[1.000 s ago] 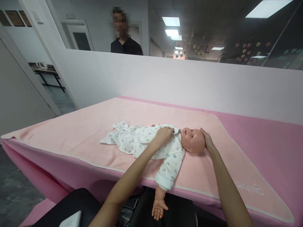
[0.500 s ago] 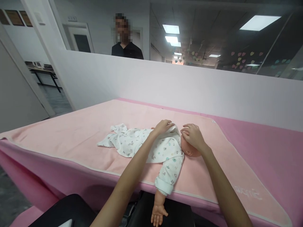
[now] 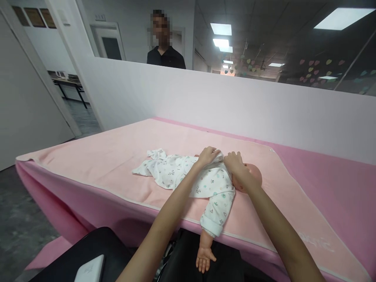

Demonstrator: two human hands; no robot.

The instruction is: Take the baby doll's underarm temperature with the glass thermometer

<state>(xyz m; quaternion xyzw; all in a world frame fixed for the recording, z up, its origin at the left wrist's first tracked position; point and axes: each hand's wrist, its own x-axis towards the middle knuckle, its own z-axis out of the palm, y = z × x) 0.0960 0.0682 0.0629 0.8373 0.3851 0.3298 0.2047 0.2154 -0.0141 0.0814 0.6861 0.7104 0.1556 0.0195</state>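
A baby doll (image 3: pixel 255 176) lies on its back, its head to the right and one bare arm hanging over the table's near edge. It wears a white printed romper (image 3: pixel 216 181), whose sleeve is rolled at the cuff. Across the chest, my left hand (image 3: pixel 208 155) is closed on a fold of the romper's front. My right hand (image 3: pixel 234 161) has its fingers curled at the collar beside the doll's chin, seemingly pinching the cloth there; the fingertips are partly hidden. Both forearms cover parts of the doll's face and body.
A peach mat (image 3: pixel 96 164) covers the table over a pink cloth (image 3: pixel 337 176). Behind stands a white half wall (image 3: pixel 235 98) with glass above, where a person in a dark shirt (image 3: pixel 166 58) shows. Near my lap are a black seat (image 3: pixel 100 246) and a white flat object (image 3: pixel 89 269).
My right hand has moved from above the doll's face left to the collar, and its fingers have closed. My left hand stays on the romper. The view has shifted slightly.
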